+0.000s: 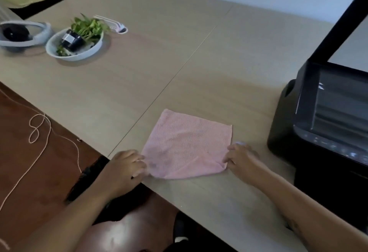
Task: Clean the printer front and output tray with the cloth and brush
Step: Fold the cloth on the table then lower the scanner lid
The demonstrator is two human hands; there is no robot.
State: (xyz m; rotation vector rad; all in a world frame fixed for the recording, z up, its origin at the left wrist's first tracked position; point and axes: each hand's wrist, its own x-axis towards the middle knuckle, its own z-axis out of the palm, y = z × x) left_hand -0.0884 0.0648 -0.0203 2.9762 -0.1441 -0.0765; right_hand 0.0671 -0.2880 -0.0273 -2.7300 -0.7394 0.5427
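Observation:
A pink cloth (187, 144) lies flat on the wooden table (139, 84) near its front edge, with its near edge folded over. My left hand (125, 168) pinches the cloth's near left corner. My right hand (242, 159) pinches the near right corner. A black printer (326, 124) stands at the right, its lid raised and the scanner glass exposed. A white and pink brush (114, 24) lies far back on the table, beyond the bowl.
A white bowl (59, 52) holding a small potted plant sits at the back left. A grey headset (22, 34) lies left of it. A thin pink cord (37, 128) trails over the brown floor at the left. My knee shows below the table edge.

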